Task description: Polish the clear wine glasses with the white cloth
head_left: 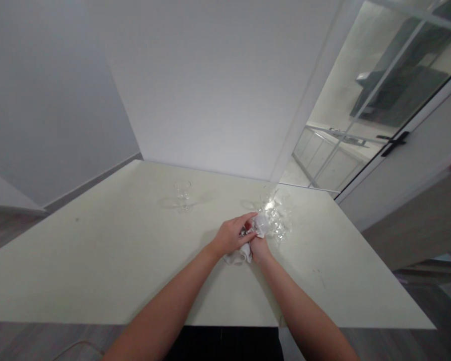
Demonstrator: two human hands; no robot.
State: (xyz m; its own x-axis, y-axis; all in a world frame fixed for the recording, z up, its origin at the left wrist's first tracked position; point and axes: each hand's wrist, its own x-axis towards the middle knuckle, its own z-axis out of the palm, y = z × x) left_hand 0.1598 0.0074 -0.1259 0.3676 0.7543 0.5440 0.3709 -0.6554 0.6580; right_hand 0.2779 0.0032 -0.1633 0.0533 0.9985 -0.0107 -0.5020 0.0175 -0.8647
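Both my hands meet over the white table (97,250), right of its middle. My left hand (231,234) is closed over a white cloth (240,255) and a small clear glass (262,224). My right hand (259,245) sits beneath and is mostly hidden; its fingers seem wrapped round the same glass and cloth. A bit of red shows between the hands. Several clear glasses (278,218) stand in a cluster just beyond my hands. One more clear glass (182,194) stands alone farther left, near the wall.
A white wall rises behind the table's far edge. A glass partition (361,115) and a door with a black handle (394,143) are at the right. Wooden floor (417,220) shows to the right and left of the table.
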